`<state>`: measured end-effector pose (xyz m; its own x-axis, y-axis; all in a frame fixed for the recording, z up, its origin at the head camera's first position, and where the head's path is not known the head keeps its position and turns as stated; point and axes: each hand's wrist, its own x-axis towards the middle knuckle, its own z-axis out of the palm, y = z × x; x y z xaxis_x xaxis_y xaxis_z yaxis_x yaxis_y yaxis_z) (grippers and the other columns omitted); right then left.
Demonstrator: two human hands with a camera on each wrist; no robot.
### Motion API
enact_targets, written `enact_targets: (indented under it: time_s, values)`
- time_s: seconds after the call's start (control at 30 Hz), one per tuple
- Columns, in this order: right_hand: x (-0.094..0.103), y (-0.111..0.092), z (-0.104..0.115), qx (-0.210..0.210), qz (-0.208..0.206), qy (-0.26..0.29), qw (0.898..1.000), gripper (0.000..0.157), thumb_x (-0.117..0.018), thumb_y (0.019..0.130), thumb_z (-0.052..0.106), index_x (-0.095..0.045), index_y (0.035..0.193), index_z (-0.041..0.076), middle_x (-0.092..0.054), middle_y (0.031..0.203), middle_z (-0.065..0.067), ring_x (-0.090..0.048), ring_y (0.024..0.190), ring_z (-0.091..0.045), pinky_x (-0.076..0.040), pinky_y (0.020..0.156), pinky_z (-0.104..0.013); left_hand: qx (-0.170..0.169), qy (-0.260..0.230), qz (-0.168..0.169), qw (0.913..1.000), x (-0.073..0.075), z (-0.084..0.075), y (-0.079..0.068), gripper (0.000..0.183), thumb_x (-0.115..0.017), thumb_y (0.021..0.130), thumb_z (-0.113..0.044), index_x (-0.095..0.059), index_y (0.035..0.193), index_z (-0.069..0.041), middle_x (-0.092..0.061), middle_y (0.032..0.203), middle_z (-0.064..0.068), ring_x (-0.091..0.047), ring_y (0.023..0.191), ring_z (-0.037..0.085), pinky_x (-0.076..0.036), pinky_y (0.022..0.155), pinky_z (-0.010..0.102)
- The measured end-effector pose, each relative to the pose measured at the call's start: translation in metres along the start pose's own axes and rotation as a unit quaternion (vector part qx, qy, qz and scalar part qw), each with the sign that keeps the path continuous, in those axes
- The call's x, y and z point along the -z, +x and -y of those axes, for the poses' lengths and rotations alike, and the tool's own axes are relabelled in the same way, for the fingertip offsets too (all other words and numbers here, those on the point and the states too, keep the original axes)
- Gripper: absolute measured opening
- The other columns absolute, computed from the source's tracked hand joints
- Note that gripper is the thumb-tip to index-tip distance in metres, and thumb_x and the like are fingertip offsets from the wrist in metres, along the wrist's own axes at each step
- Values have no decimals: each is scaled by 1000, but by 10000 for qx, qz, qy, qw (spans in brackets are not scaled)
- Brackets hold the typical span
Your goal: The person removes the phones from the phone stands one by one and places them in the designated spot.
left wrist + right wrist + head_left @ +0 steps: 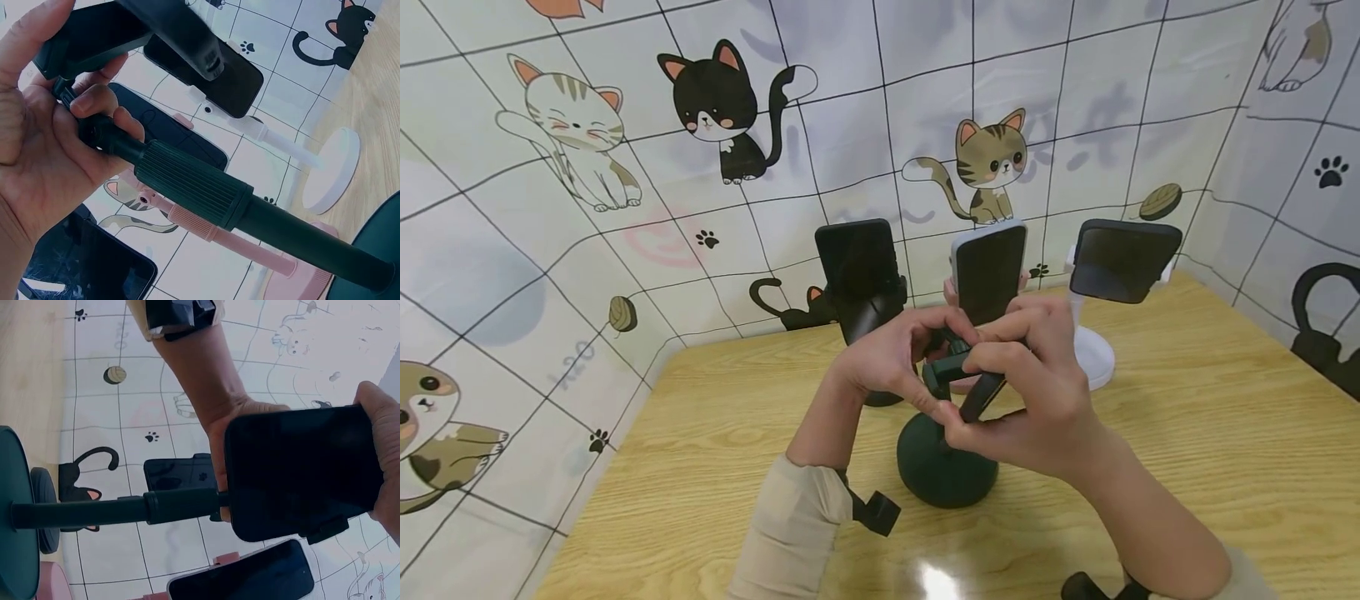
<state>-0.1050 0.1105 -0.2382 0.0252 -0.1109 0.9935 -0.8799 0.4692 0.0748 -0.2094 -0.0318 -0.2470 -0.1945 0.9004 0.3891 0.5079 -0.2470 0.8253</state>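
Working at 1 dark green phone stand [947,460], set upright on the wooden table [700,433] near the middle of the head view. Rises from a round base [15,469] through a straight post to a ribbed sleeve [190,181], then on to a thin neck [122,140] and a clamp [943,371] at the top. Holding 1 dark phone [300,469] at that clamp, high above the base. Shows a flat black face in the right wrist view, with part of the clamp along the lower edge there. Cannot tell how firmly seated.

Gripped at the edge by the bent fingers and thumb of the right hand [1045,387]. Curled around the neck, just below the clamp, with the fingers of the left hand [891,358]. Clothed in a beige sleeve [793,529] on the left forearm, with a black device [878,512] at that wrist.

Backed by 3 more stands in a row, each bearing 1 phone: from left to right in the head view, a black stand [883,396], a pink stand [297,275] and a white stand [1092,357]. Turned sideways on the white stand, upright on the other 2. Enclosed behind by a gridded wall covering [850,100] printed with cats and paw marks.
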Motion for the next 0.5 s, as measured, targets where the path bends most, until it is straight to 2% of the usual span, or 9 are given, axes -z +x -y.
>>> enact_targets:
  time_s: [0.07,0.2,0.33,0.43,0.5]
  values:
    - [1,1,-1,-20,-24,183,9998,28,-61,76,30,-52,73,3,-45,74,-13,-33,75,-31,-28,68,-36,-82,29,-38,10000,-1,0,0,58,-77,52,11,-51,103,8,-53,100,13,-50,83,22,-42,69,34]
    - [3,1,-2,-22,-157,493,9987,28,-63,76,30,-51,71,4,-44,73,-11,-34,75,-29,-29,70,-32,-360,85,-116,9992,-5,3,-1,54,-72,56,7,-50,105,10,-52,101,21,-51,90,27,-46,78,40]
    - [4,1,-1,67,-210,793,9966,28,-65,76,29,-55,71,4,-43,72,-11,-34,75,-27,-30,70,-29,-555,245,-281,9978,-10,4,-4,51,-67,61,4,-48,108,11,-51,103,24,-52,91,27,-47,80,42]
    - [5,0,-2,127,-194,904,9956,27,-66,74,28,-57,73,3,-44,72,-12,-35,76,-27,-32,70,-29,-710,519,-637,9941,-17,6,-6,50,-64,64,-1,-48,111,9,-52,105,23,-53,91,23,-46,81,40]
    - [7,0,-3,166,-208,960,9950,27,-67,73,27,-58,73,2,-45,71,-12,-36,76,-28,-32,71,-30,-913,983,-1069,9852,-24,7,-8,50,-63,67,-6,-49,113,7,-52,107,20,-50,93,22,-45,81,38]
